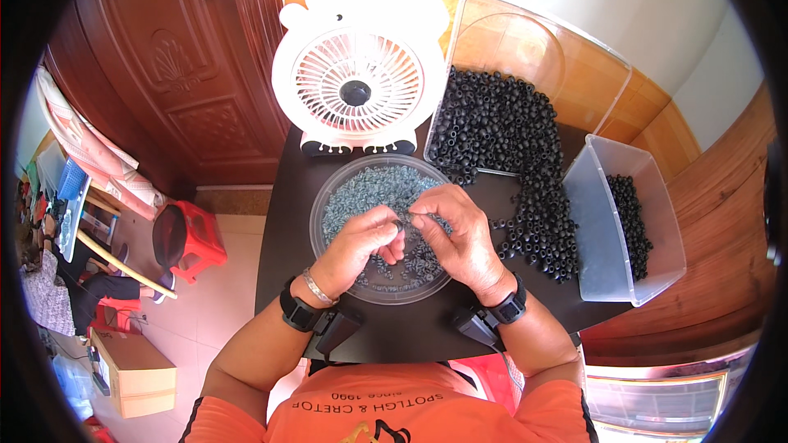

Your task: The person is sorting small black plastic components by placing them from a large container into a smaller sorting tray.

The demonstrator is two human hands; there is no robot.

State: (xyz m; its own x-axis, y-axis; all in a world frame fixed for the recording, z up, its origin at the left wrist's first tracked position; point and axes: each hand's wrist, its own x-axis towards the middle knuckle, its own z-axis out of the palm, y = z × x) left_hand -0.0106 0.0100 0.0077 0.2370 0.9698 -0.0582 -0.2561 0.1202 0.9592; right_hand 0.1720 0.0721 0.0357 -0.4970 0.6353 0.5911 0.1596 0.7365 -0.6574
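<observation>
Both my hands meet over a round clear bowl (318, 238) filled with small blue-grey plastic pieces (365, 189). Between the thumb and forefinger of my left hand (357, 248) is a small black hollow piece (400, 226), like a bead or cap. My right hand (456, 234) is closed in a pinch right beside it, fingertips almost touching the black piece; whatever they grip is too small to make out. Many similar black pieces (538, 217) lie loose on the dark table (386, 340), to the right of the bowl.
A tipped clear bin (566, 33) spills black pieces at the back. On the right stands a second translucent bin (595, 230) with more inside. Behind the bowl is a white animal-shaped fan (355, 93). Farther left are a red stool (201, 238), a carton (144, 377) and another person (78, 279).
</observation>
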